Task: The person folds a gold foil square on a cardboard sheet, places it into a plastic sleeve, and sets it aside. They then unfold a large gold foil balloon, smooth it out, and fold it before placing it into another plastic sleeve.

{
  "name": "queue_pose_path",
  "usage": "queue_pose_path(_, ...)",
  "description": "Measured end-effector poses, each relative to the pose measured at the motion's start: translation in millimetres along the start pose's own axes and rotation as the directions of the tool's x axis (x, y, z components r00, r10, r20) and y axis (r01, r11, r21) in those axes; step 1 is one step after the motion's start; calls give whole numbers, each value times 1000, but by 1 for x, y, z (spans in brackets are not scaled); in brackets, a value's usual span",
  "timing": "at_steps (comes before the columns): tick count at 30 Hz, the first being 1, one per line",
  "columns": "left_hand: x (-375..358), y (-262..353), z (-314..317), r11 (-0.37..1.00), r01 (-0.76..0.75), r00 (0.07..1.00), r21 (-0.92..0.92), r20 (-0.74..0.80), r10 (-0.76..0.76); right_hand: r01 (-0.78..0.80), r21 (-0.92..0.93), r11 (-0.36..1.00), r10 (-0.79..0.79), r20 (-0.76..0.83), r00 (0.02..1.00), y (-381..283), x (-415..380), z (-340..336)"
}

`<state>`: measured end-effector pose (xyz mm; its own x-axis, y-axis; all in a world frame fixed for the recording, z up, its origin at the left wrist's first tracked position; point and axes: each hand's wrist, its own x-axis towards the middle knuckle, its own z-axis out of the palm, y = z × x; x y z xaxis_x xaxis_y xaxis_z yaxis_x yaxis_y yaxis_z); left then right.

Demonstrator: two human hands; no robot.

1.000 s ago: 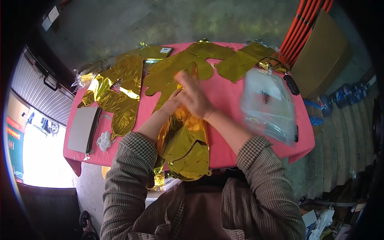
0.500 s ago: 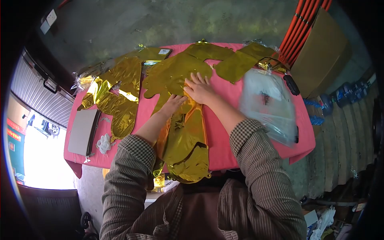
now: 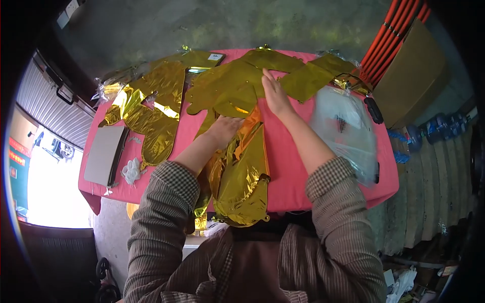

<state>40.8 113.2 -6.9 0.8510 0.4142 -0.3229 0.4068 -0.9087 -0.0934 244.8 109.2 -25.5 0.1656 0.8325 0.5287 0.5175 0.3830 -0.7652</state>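
A flat gold foil balloon (image 3: pixel 242 187) lies down the middle of the table, its near end reaching the front edge. My left hand (image 3: pixel 226 131) rests on its creased upper part, fingers laid out towards the right. My right hand (image 3: pixel 276 95) is turned on its edge beside the fold, fingers straight and pointing away from me, holding nothing. Beyond both hands spreads a flat, scalloped gold foil piece (image 3: pixel 217 88). To the left is another shiny, wrinkled gold foil balloon (image 3: pixel 161 108).
The table has a pink cloth (image 3: pixel 290 174). A grey flat box (image 3: pixel 105 154) and a bundle of white strips (image 3: pixel 131 171) sit left. Right are clear plastic bags (image 3: pixel 343 131) and a black object (image 3: pixel 373 110). More gold foil (image 3: pixel 310 78) lies at the back.
My right hand has lifted from flat on the foil to an edge-on pose, slightly right. My left hand has shifted slightly right. The near foil has changed its creases.
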Motion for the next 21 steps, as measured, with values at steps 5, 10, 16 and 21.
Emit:
queue_pose_path(5,7,-3,14,985,-22,997,170,-65,33,-180,-399,899,302,268,915,-37,-61,-24)
queue_pose_path(10,12,-8,28,963,-2,988,270,-148,44,-51,-508,860,281,387,878,-56,-107,-20)
queue_pose_path(16,49,-49,90,686,138,882,715,-403,243,65,-671,739,311,426,850,-74,-120,4)
queue_pose_path(21,29,-35,50,836,-107,965,-538,-257,-42,77,-682,728,331,446,832,-84,-121,6)
